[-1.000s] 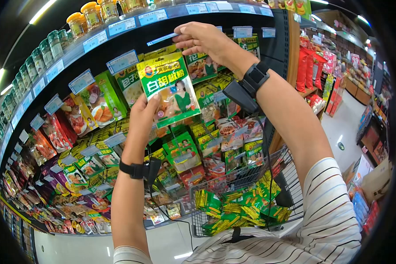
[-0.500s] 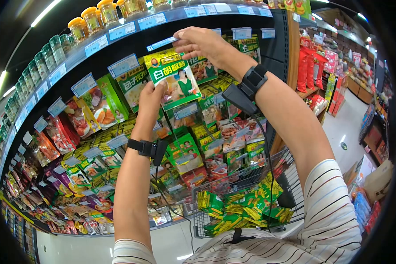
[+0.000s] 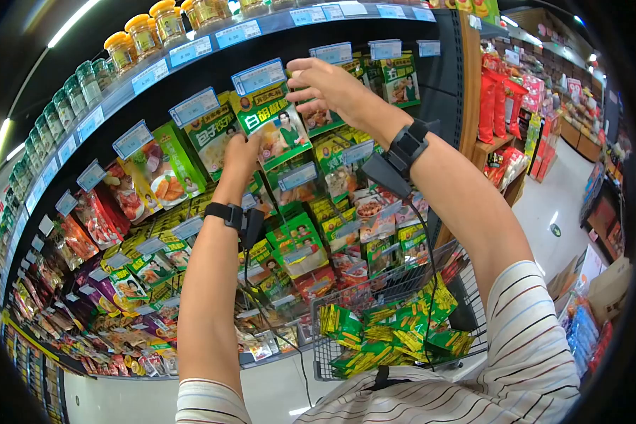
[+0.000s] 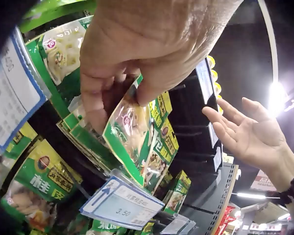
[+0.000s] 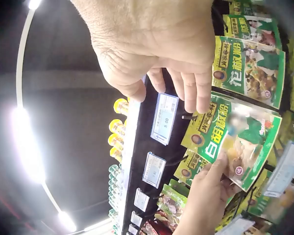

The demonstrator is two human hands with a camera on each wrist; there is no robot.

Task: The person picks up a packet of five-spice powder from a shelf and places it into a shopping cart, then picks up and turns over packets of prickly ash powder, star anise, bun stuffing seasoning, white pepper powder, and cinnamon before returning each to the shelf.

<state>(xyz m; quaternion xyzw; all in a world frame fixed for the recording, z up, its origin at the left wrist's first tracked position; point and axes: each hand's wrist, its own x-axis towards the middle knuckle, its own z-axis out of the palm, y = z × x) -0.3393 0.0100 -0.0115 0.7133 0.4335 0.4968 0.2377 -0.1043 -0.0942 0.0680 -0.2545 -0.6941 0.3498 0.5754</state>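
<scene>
A green and yellow packet of white pepper powder (image 3: 290, 131) hangs in the upper row of the rack, just below a blue-edged price tag (image 3: 258, 76). My left hand (image 3: 242, 157) pinches its lower left side between thumb and fingers; the left wrist view shows the thumb on the packet's front (image 4: 129, 129). My right hand (image 3: 332, 90) is raised beside the tag's right end, fingers extended and holding nothing. In the right wrist view its fingertips hang over the packet's top edge (image 5: 201, 128), near the tip of a hook (image 5: 188, 117).
Similar seasoning packets (image 3: 401, 79) hang on hooks all around, with price tags in front. Jars with orange lids (image 3: 143, 34) line the shelf above. A wire shopping cart (image 3: 318, 353) holding a heap of green and yellow packets (image 3: 396, 332) stands below, close to my body.
The white pepper packet has gone up and back toward the rack with my left hand. The price tag, tilted up near my right fingers before, now faces forward above the packet.
</scene>
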